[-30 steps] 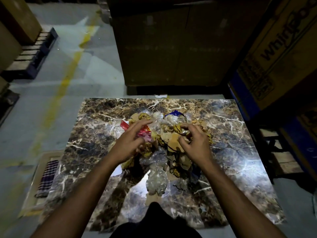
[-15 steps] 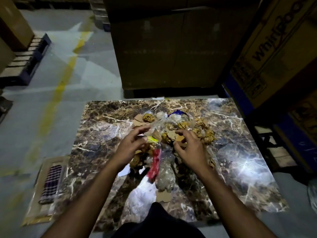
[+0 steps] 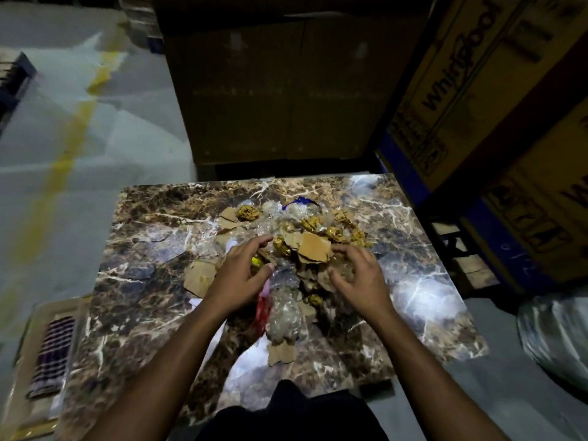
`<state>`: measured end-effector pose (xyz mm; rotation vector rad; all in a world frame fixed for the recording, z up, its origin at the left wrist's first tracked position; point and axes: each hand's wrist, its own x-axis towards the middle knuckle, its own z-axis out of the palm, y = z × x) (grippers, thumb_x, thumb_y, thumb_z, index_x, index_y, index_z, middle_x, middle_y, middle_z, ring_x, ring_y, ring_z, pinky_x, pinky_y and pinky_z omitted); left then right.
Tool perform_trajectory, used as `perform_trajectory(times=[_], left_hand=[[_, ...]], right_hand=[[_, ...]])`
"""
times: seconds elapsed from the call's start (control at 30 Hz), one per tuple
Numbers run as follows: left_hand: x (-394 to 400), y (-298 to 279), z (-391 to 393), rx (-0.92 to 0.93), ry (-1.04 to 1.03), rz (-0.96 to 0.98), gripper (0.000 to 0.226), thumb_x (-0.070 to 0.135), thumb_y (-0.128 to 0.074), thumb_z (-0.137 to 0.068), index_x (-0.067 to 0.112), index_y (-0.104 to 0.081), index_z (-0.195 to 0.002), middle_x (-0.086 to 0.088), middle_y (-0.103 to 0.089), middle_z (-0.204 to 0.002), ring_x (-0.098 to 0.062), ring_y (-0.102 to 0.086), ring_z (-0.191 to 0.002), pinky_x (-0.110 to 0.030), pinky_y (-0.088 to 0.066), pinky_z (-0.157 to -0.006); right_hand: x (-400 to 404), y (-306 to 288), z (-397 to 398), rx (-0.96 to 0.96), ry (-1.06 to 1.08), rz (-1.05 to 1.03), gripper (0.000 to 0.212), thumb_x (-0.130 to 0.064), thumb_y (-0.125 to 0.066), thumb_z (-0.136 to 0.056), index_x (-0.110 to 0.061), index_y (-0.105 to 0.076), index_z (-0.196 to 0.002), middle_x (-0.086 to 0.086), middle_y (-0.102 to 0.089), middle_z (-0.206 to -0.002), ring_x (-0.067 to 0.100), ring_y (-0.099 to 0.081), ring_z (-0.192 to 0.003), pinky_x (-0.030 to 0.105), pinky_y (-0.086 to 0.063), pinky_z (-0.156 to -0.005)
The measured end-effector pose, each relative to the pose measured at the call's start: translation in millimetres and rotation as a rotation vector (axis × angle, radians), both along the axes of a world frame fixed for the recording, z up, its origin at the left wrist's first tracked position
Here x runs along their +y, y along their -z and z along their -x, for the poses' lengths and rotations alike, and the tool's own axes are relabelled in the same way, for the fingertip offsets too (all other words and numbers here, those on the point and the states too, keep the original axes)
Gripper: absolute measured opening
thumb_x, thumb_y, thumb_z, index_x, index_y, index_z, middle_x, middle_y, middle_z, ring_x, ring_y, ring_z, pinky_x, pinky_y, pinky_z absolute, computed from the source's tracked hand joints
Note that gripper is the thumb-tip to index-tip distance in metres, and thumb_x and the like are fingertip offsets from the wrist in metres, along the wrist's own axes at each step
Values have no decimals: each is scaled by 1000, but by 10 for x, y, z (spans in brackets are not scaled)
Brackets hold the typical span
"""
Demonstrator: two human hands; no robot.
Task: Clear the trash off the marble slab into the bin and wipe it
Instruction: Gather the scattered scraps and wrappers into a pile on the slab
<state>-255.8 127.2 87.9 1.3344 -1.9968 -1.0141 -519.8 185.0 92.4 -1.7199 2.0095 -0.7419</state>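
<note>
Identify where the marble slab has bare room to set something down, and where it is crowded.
Bare: the marble slab's left side, from its left edge to the trash pile, and its right side beyond the right hand. Crowded: the middle, between the left hand and the right.

There is one view only, from a wide-angle camera worn on the person's head. It looks forward and steeply down, so the marble slab [image 3: 152,249] fills the middle of the picture and lies close below the lens. Both forearms enter from the bottom edge and reach away from the camera. Straight lines bend toward the picture's edges. The top of the picture takes in the concrete floor [image 3: 95,138] and tall cardboard boxes [image 3: 286,90] beyond the slab's far edge.
</note>
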Motion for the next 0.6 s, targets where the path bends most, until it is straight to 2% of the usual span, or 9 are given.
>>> perform_trajectory(times=[0.1, 0.17, 0.3, 0.37, 0.43, 0.47, 0.53, 0.6], left_hand=[[-40, -6, 19, -13, -89, -38, 54, 35, -63, -97, 46, -41, -145, 1, -52, -145, -24, -55, -124, -51, -49, -102], [-78, -45, 32, -31, -160, -58, 51, 35, -63, -97, 43, -43, -143, -1, -53, -145, -24, -52, -129, -54, -47, -104], [-57, -145, 256, 85, -326, -178, 39, 27, -61, -99, 43, -51, -134, 2, -58, -137, -19, -56, -123, -46, -49, -103], [-54, -174, 403, 125, -375, -226, 34, 27, -59, -101, 44, -52, -130, 2, -59, -134, -19, -59, -119, -42, -50, -98], [-40, -180, 560, 63, -397, -195, 35, 26, -57, -102, 36, -53, -135, -1, -60, -134, -18, -60, -116, -35, -49, -90], [-30, -194, 622, 22, -414, -173, 36, 25, -57, -102, 31, -53, -138, -2, -60, -134, -17, -60, -113, -33, -48, -87], [-38, -234, 702, -34, -448, -136, 38, 25, -58, -102, 25, -54, -139, -4, -62, -133, -16, -61, -107, -30, -48, -84], [-63, -258, 766, -93, -449, -136, 38, 25, -58, -101, 24, -54, -139, -7, -61, -133, -16, -60, -105, -29, -46, -81]], right_hand=[[-77, -31, 372, -72, 23, 24, 39, -36, -69, -90, -30, -61, -128, -2, -59, -127, 16, -59, -107, 35, -50, -89], [-178, -54, 606, -114, 37, 12, 40, -34, -71, -91, -28, -61, -129, 1, -58, -126, 17, -61, -99, 36, -52, -86], [-432, -30, 1073, -117, -24, -97, 42, -38, -67, -92, -28, -58, -132, 4, -54, -129, 24, -60, -107, 42, -53, -89], [-568, 10, 1209, -204, -47, -160, 39, -39, -64, -96, -27, -57, -132, 4, -58, -129, 19, -62, -99, 33, -56, -78], [-673, 15, 1295, -317, -72, -228, 33, -34, -60, -100, -24, -58, -132, 2, -61, -123, 5, -60, -88, 19, -50, -61], [-725, 25, 1320, -349, -88, -257, 31, -35, -58, -102, -24, -59, -131, 1, -62, -121, 2, -59, -87, 18, -47, -59], [-823, 39, 1319, -381, -125, -296, 29, -37, -55, -102, -24, -60, -128, 1, -62, -121, 6, -58, -90, 24, -44, -65], [-910, 64, 1290, -406, -155, -329, 31, -37, -54, -103, -22, -60, -129, 2, -63, -123, 8, -57, -90, 24, -41, -65]])
